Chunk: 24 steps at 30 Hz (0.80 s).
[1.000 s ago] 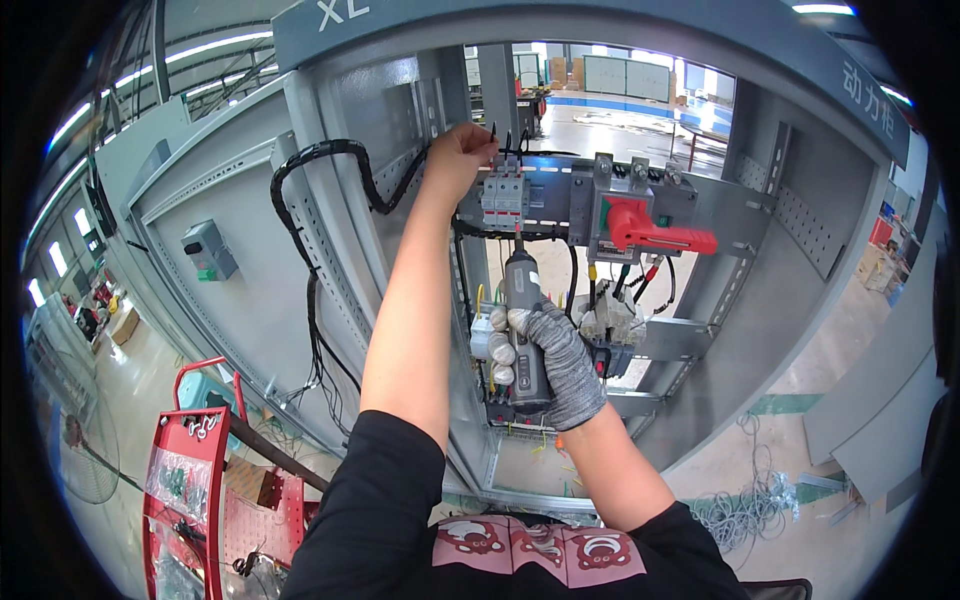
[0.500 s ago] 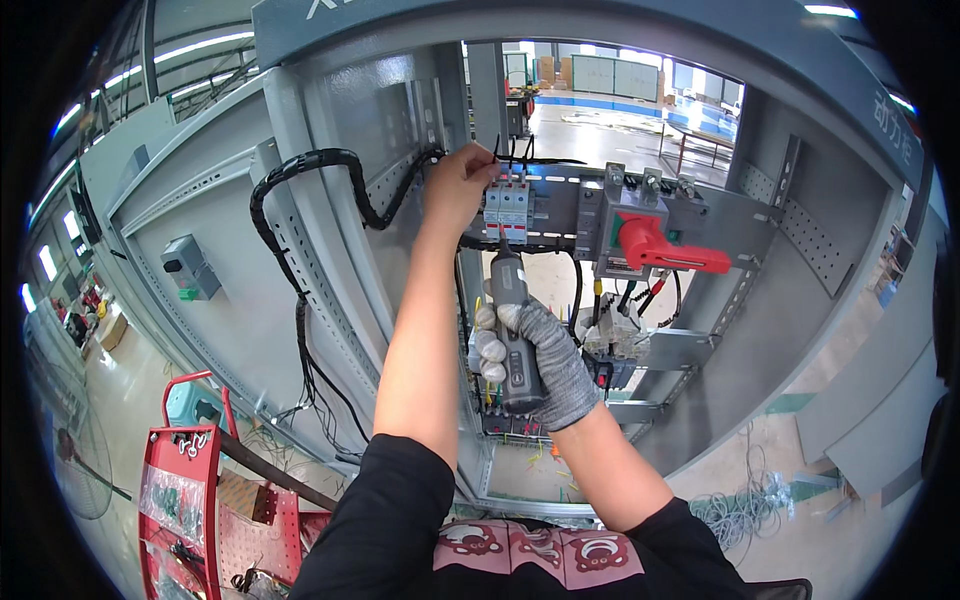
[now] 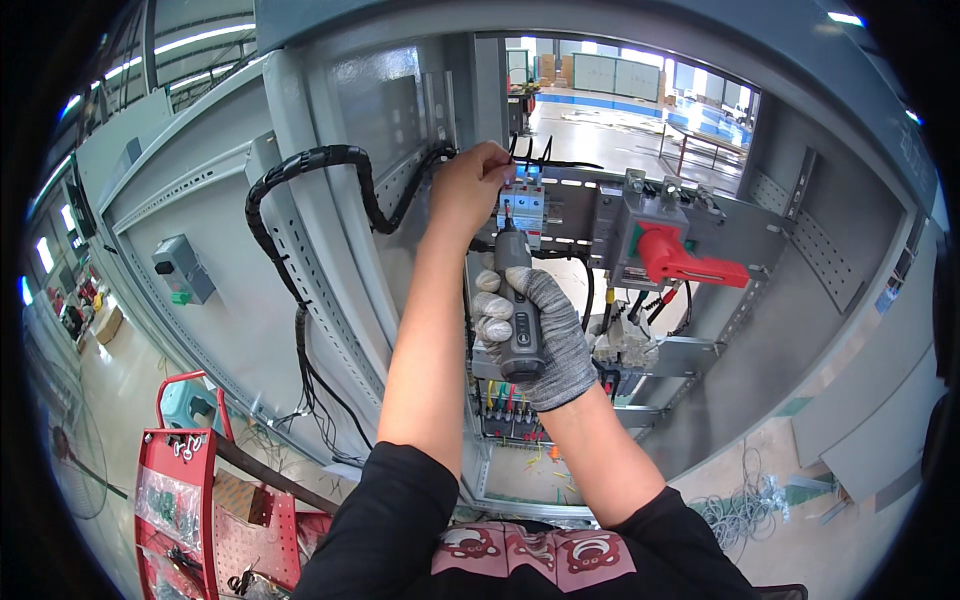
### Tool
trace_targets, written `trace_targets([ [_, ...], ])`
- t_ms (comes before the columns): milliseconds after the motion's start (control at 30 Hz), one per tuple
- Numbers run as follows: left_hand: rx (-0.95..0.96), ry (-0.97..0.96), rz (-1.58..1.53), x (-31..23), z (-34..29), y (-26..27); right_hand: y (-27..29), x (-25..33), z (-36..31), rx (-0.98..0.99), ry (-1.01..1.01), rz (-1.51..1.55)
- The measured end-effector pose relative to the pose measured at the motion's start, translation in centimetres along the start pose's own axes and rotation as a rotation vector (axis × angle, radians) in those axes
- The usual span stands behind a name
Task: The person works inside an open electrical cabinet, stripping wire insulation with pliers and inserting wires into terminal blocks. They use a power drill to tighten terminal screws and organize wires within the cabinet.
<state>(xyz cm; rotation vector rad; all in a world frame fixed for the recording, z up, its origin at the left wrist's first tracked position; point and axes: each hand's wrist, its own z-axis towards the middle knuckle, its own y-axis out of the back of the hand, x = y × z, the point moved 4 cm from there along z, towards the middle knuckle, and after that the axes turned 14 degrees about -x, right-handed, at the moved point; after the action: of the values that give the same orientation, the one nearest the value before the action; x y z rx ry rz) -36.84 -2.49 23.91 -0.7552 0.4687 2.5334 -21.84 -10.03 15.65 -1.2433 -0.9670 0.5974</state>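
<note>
My gloved right hand (image 3: 545, 330) is wrapped round a dark grey electric screwdriver (image 3: 522, 310) held upright. Its thin, red-sleeved bit (image 3: 508, 212) points up at the front of a blue-and-white circuit breaker (image 3: 524, 208) on the cabinet's cross rail. Bare and pinched closed, my left hand (image 3: 468, 188) is at the breaker's upper left corner, its fingertips on a black wire (image 3: 514, 148) that sticks up there. More black wires (image 3: 546, 150) rise from the breaker's top. Whether the bit sits in a screw is too small to tell.
To the right is a switch with a red rotary handle (image 3: 690, 258). A thick black wire harness (image 3: 265, 215) loops along the left cabinet door (image 3: 195, 235). Below hang coloured wires and terminals (image 3: 512, 415). A red tool cart (image 3: 180, 440) stands lower left; loose wire (image 3: 745, 500) lies lower right.
My view has shifted slightly, so the breaker and switch sit farther right. The screwdriver bit is higher on the breaker's front; my left hand keeps its pinch at the top.
</note>
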Motion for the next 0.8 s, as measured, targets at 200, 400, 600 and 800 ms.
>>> trace_targets([
  [200,-0.025,-0.006,0.053,0.6,0.3,0.1,-0.7,-0.4,0.9,0.037,0.049,-0.01],
  [400,-0.003,-0.013,0.045,1.0,0.6,-0.1,-2.0,-0.7,1.4,0.05,0.064,0.079],
  [600,0.042,-0.007,0.018,0.5,0.5,-0.3,-2.2,-1.0,1.1,0.028,0.094,0.072],
  [800,-0.015,-0.017,0.042,0.7,0.4,0.0,-2.4,-1.2,0.8,-0.002,0.103,0.052],
])
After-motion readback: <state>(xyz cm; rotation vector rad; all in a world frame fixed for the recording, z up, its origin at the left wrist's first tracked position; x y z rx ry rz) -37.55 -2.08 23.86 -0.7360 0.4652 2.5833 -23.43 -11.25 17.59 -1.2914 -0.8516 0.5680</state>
